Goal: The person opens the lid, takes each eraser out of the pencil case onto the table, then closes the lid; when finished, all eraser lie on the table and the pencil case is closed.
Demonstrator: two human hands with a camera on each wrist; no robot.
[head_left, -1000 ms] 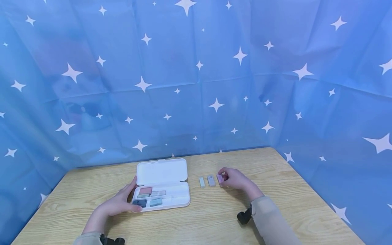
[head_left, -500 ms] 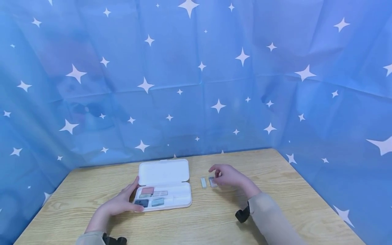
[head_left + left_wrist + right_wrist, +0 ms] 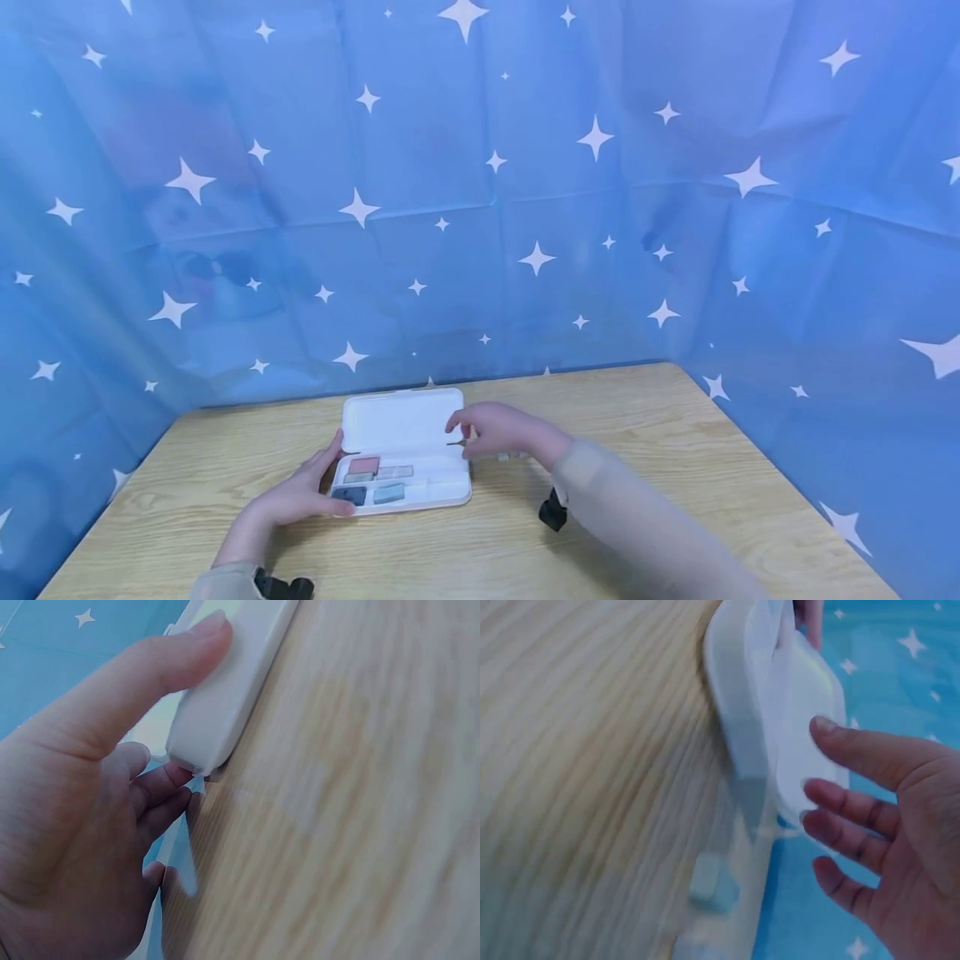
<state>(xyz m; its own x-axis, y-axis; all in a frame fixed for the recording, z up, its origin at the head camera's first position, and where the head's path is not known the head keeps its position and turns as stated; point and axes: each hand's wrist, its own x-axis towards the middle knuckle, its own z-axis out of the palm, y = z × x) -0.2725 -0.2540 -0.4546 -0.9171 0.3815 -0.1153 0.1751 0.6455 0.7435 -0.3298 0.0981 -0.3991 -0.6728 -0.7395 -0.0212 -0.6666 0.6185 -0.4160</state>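
Observation:
A white hinged plastic case (image 3: 448, 493) lies opened on the table, its lid (image 3: 401, 421) laid back. Inside its tray sit a pink block (image 3: 364, 466), a dark block (image 3: 349, 496), a light blue block (image 3: 389, 493) and several pale ones. My left hand (image 3: 296, 497) holds the left end of the case, thumb on the front wall and fingers round the side. Over the case's right end hovers my right hand (image 3: 501, 429); in the right wrist view its fingers (image 3: 847, 802) are loosely bent and apart, with nothing visible between them.
Right of the case, a pale green block (image 3: 714, 883) stands on the wooden table (image 3: 637, 417). Another small block (image 3: 523, 455) shows partly beneath my right forearm. A blue star-printed curtain (image 3: 487, 275) closes off the back and sides.
My right hand has left the purple block at the right, passed over the other loose blocks and moved left to the case. The left hand keeps its hold on the case.

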